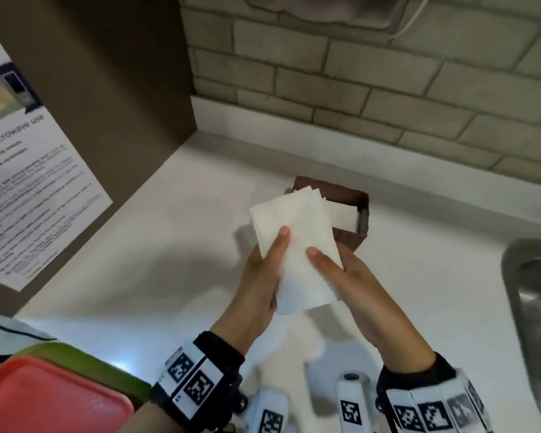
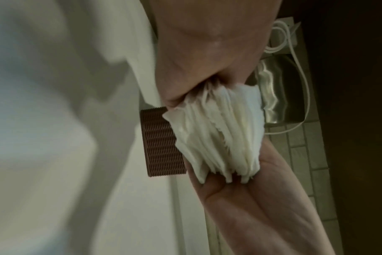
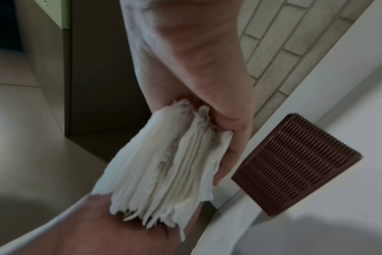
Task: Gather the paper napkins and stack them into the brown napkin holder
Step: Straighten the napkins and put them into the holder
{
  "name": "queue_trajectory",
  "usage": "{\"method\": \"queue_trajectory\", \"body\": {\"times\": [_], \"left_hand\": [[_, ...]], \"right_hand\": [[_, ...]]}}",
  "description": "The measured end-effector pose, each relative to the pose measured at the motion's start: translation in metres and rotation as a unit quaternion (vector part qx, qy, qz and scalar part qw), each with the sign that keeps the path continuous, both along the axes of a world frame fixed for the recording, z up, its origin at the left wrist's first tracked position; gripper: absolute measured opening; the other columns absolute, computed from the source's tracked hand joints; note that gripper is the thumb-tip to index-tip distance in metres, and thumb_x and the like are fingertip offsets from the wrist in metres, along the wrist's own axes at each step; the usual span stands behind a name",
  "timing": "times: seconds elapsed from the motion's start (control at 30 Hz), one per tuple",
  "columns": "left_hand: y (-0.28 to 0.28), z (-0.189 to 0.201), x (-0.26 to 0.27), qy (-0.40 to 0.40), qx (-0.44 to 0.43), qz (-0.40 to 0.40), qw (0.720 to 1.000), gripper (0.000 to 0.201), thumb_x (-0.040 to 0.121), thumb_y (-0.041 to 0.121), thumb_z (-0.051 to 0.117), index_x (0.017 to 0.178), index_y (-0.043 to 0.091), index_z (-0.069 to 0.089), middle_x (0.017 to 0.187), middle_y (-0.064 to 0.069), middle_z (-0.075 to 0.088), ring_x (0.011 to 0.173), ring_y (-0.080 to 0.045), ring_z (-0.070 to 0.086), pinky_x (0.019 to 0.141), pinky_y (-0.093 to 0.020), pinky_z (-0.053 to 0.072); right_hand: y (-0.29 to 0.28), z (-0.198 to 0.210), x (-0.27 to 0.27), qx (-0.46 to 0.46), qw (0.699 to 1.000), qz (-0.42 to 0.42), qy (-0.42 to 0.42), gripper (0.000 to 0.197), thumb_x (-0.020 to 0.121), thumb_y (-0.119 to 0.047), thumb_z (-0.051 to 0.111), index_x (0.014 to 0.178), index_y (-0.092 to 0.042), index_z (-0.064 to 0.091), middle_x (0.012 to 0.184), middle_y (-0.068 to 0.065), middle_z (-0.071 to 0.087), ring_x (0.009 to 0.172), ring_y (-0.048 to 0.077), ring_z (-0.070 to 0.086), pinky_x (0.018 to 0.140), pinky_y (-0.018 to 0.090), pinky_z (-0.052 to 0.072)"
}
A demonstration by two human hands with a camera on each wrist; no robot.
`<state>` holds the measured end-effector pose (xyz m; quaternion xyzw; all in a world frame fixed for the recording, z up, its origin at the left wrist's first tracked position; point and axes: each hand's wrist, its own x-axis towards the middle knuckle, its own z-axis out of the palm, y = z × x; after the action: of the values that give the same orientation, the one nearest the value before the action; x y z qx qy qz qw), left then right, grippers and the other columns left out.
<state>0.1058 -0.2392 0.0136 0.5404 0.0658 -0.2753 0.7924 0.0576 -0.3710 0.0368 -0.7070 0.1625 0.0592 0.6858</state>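
In the head view both hands hold one thick stack of white paper napkins (image 1: 297,242) above the white counter. My left hand (image 1: 263,273) grips the stack's left side, thumb on top. My right hand (image 1: 347,276) grips the right side, thumb also on top. The fingers of both hands are hidden under the stack. Just behind it stands the brown ribbed napkin holder (image 1: 352,235), with a few white napkins (image 1: 344,215) inside. The wrist views show the stack's layered edges (image 2: 220,134) (image 3: 170,163) pinched between the two hands, and the holder (image 2: 161,143) (image 3: 294,165) close beside it.
A steel sink (image 1: 531,307) sits at the right edge. Red and green trays (image 1: 44,398) lie at the lower left. A brown cabinet side with a microwave notice (image 1: 28,182) bounds the left, and a tiled wall (image 1: 356,89) bounds the back.
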Motion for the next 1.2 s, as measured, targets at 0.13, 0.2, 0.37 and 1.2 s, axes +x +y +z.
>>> {"method": "queue_trajectory", "body": {"times": [0.13,0.2,0.37,1.2], "left_hand": [[0.002,0.004,0.011,-0.024,-0.016,-0.064,0.998,0.04,0.093,0.039,0.06,0.128,0.019,0.063,0.12,-0.005,0.073,0.112,-0.023,0.069,0.1,-0.047,0.051],[0.002,0.006,0.015,-0.042,-0.016,-0.093,0.995,0.038,0.093,0.034,0.062,0.127,0.018,0.064,0.119,-0.005,0.074,0.112,-0.022,0.069,0.1,-0.043,0.051],[-0.001,0.005,0.014,-0.097,0.014,-0.121,0.988,0.041,0.085,0.033,0.071,0.124,0.024,0.066,0.119,0.001,0.074,0.113,-0.017,0.069,0.101,-0.04,0.051],[-0.013,-0.007,-0.001,-0.01,-0.11,0.05,0.993,0.044,0.098,0.034,0.053,0.137,0.014,0.054,0.127,-0.008,0.069,0.118,-0.023,0.066,0.102,-0.043,0.049]], "right_hand": [[0.004,0.006,-0.001,-0.062,0.997,-0.027,-0.033,0.038,0.094,-0.048,0.05,0.13,-0.035,0.052,0.121,-0.018,0.067,0.109,-0.001,0.064,0.098,0.028,0.051],[0.006,0.009,0.002,-0.081,0.994,-0.04,-0.053,0.025,0.097,-0.046,0.044,0.121,-0.045,0.052,0.115,-0.027,0.064,0.104,-0.016,0.059,0.089,0.01,0.048],[0.017,0.008,0.006,-0.133,0.986,-0.084,-0.053,0.013,0.098,-0.052,0.032,0.099,-0.056,0.045,0.101,-0.032,0.056,0.095,-0.016,0.054,0.076,0.007,0.041],[0.016,-0.024,-0.008,0.172,0.968,-0.153,-0.101,0.039,0.1,-0.021,0.049,0.138,-0.015,0.05,0.132,0.005,0.065,0.124,0.023,0.06,0.108,0.045,0.042]]}}
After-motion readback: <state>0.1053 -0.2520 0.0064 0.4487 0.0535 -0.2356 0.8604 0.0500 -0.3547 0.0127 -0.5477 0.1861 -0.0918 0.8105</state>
